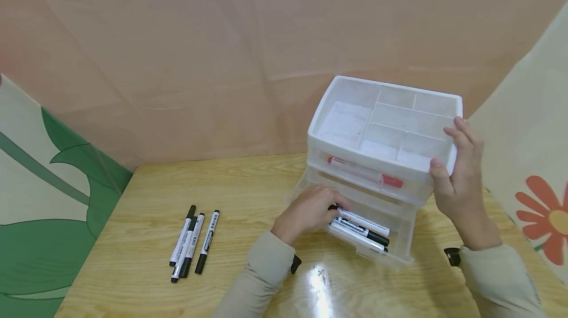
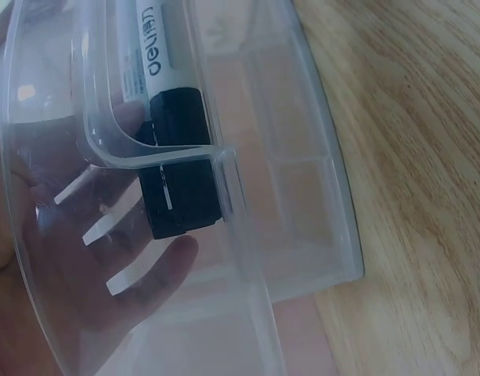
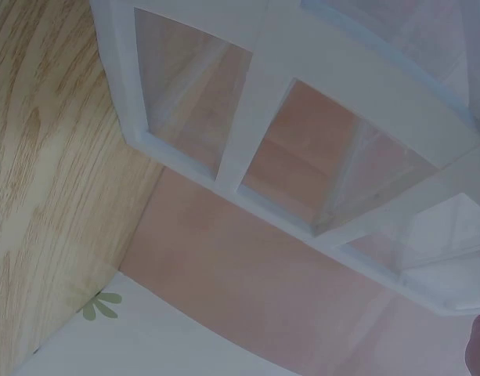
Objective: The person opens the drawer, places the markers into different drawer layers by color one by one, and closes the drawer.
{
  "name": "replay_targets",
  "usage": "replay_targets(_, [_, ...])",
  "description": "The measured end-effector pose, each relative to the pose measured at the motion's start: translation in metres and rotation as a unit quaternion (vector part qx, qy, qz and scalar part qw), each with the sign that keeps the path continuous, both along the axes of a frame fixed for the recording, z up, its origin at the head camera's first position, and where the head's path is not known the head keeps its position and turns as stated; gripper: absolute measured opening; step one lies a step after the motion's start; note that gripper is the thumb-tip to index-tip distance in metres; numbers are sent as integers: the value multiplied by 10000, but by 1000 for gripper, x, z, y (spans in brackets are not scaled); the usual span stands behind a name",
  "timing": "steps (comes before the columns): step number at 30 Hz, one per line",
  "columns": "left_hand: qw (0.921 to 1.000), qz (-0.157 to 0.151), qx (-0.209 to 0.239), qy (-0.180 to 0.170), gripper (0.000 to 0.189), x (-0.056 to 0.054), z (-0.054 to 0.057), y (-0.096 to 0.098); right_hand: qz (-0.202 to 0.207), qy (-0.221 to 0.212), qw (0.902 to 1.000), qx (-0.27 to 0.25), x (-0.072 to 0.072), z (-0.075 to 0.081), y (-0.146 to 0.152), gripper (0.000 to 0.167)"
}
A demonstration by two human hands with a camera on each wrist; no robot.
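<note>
A white plastic drawer organizer (image 1: pixel 381 165) with a divided top tray stands tilted on the table. My right hand (image 1: pixel 463 180) grips its right rim, thumb at the front corner; only a fingertip (image 3: pixel 478 348) shows in the right wrist view. The clear lower drawer (image 1: pixel 404 246) is pulled out and holds several black-and-white markers (image 1: pixel 366 231). My left hand (image 1: pixel 310 209) reaches into that drawer and pinches the markers at their left ends. In the left wrist view its fingers (image 2: pixel 165 274) show through the clear wall, beside a marker's black cap (image 2: pixel 181 196).
A red marker (image 1: pixel 364 170) lies in the upper drawer behind its clear front. To the left, several black-and-white markers (image 1: pixel 188 246) lie on the wooden table (image 1: pixel 133 259). A plain curtain (image 1: pixel 199 61) hangs behind the table's back edge.
</note>
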State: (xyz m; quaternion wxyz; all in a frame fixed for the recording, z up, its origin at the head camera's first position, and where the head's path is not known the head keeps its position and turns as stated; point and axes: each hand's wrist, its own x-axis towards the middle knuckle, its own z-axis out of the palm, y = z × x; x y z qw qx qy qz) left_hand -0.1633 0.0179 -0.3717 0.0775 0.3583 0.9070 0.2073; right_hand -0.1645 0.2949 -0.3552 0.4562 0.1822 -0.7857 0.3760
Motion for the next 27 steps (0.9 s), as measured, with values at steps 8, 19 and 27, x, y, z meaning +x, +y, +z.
replay_targets(8, [10000, -35, -84, 31, 26, 0, -1, 0, 19, -10, 10000, -23, -2, -3, 3, 75])
replay_targets(19, [10000, 20, -13, 26, 24, 0, -1, 0, -1, 28, 10000, -29, 2, 4, -4, 76])
replay_targets(27, [9995, 181, 213, -141, 25, 0, -1, 1, 4, 67, 9999, -90, 3, 8, -8, 76])
